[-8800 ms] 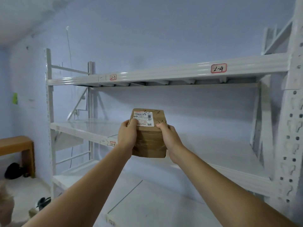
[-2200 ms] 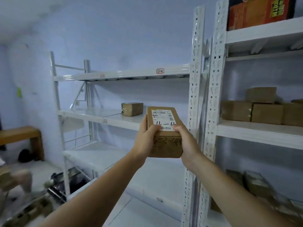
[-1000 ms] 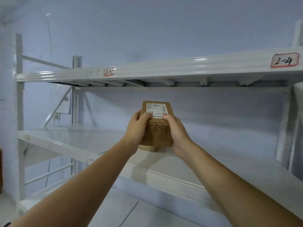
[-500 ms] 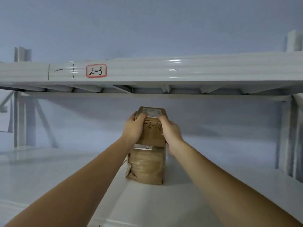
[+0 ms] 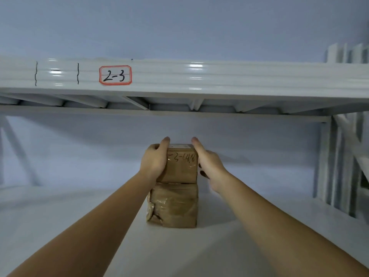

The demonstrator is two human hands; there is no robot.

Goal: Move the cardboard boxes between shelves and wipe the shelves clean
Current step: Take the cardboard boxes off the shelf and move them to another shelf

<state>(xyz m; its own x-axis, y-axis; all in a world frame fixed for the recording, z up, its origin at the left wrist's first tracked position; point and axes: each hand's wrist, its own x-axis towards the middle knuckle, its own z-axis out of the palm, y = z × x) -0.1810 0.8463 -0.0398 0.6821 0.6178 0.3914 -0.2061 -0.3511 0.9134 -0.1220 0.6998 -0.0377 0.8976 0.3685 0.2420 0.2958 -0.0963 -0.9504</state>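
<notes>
Glossy white painted metal shelf beam (image 5: 219,76), matt brown cardboard boxes (image 5: 180,166), lower box (image 5: 173,206) wrapped in shiny tape

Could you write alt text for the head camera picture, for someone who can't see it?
Two bare hands, left hand and right hand, set an upper cardboard box on a lower box on a white shelf, under a beam labelled 2-3.

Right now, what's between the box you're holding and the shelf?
Another cardboard box, taped and a bit crumpled, sits on the shelf directly under the top box. The head view shows it.
</notes>
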